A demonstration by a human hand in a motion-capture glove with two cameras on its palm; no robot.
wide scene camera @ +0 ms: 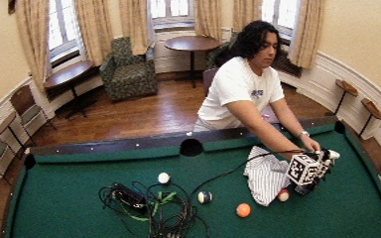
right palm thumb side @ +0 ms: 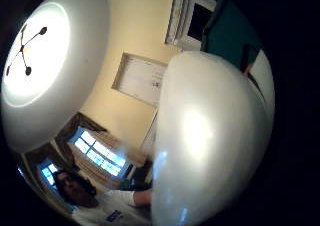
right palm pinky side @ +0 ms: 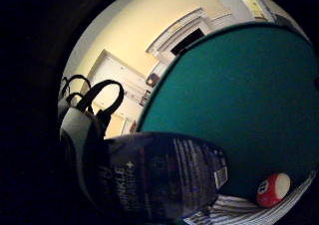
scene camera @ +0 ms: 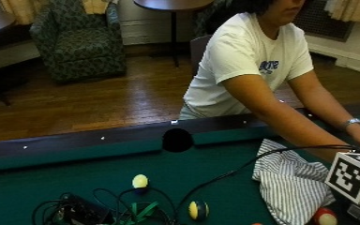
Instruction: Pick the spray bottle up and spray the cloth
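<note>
A striped grey-white cloth (wide scene camera: pixel 265 174) lies crumpled on the green pool table (wide scene camera: pixel 78 198), in front of the person. Just beside its right edge, my gloved right hand (wide scene camera: pixel 311 184) grips the spray bottle (wide scene camera: pixel 329 157), whose white head sticks up above the hand. In the little finger side palm view the bottle's dark labelled body (right palm pinky side: pixel 164 180) lies close across the palm, above the cloth (right palm pinky side: pixel 239 210). The thumb side palm view is mostly filled by a white rounded part (right palm thumb side: pixel 210 136) of the bottle. The person's bare left hand (wide scene camera: pixel 312 145) rests next to the bottle.
A red ball (wide scene camera: pixel 283 195) lies at the cloth's near edge, an orange ball (wide scene camera: pixel 243 210) further out. A white ball (wide scene camera: pixel 163 177), a striped ball (wide scene camera: pixel 204 197) and a tangle of cables (wide scene camera: pixel 144 203) lie mid-table. A side pocket (wide scene camera: pixel 191 147) sits in the far rail.
</note>
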